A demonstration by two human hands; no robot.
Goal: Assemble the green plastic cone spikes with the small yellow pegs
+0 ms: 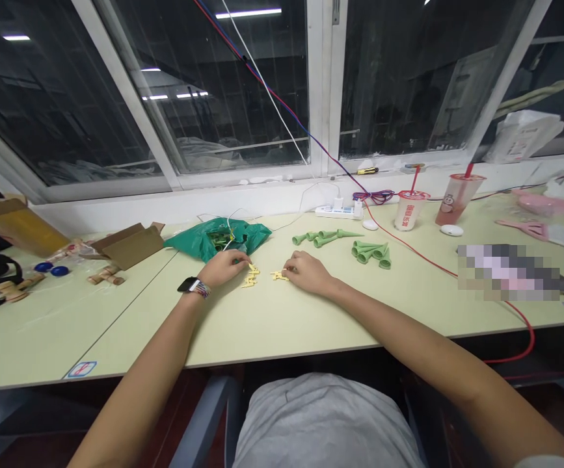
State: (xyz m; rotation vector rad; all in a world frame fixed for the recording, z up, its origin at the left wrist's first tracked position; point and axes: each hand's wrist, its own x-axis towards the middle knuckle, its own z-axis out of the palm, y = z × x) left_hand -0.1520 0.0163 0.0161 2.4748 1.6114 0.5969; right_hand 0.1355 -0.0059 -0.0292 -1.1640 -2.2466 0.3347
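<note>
Midway along the tabletop (282, 331), back from its front edge, lie our small yellow plastic pieces (250, 282), our left hand (223, 267) seemingly pinching one between thumb and forefinger while our right hand (309, 272) has its fingertips drawn together at another, grip uncertain. We judge this a picking-up or arranging step, and a next move calls for a light, exact fingertip hold. The white cup (403, 214) near the back edge bears red characters too small for us to read surely.

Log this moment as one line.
left hand: at small yellow pieces | right hand: at separate yellow pieces | beyond left hand: green bag | beyond right hand: green cones
</note>
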